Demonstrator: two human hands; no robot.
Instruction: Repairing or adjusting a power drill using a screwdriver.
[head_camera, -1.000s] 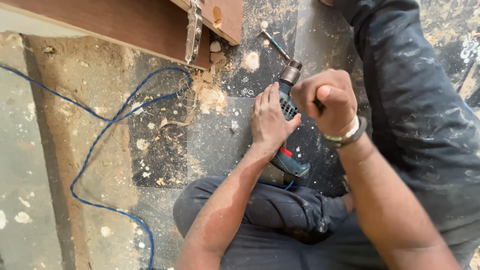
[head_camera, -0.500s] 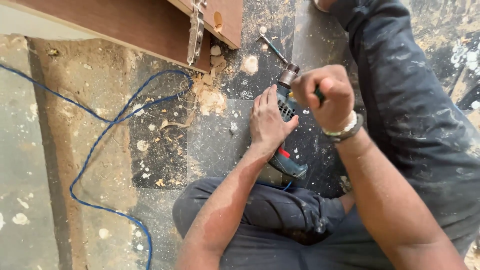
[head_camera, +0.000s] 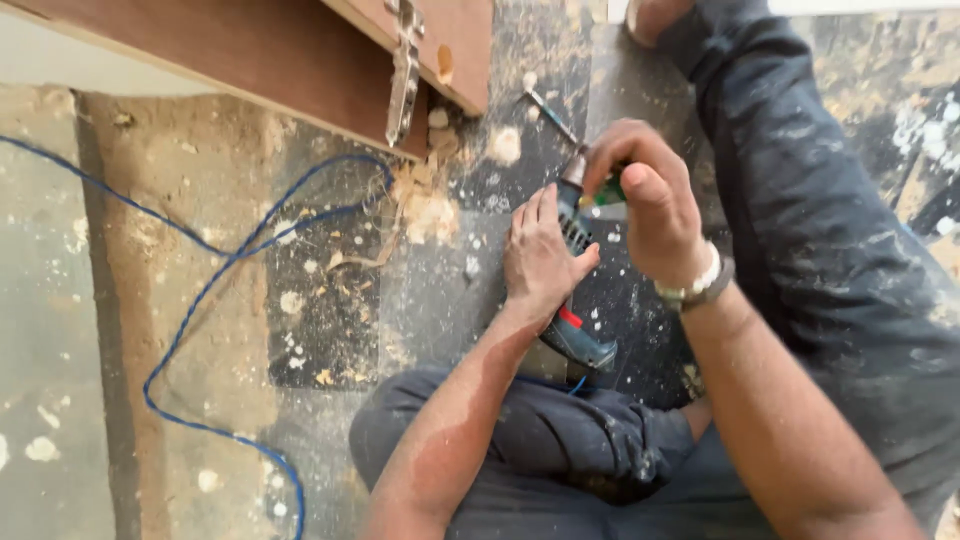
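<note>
- The left hand is wrapping closed around the body of the blue power drill, just right of frame centre, and is pinning it against the dusty floor.
- The right hand is closing its fingers on the chuck end of the drill, where a green part is showing; the grip itself is partly hidden.
- Judged step: the chuck or bit is being adjusted, not drilling.
- The next move is calling for a steady body hold and a firm twist at the chuck.
- A loose bit is lying near, above the hands.
- The blue cable is looping at left; the brown wooden panel is lying at upper left.
</note>
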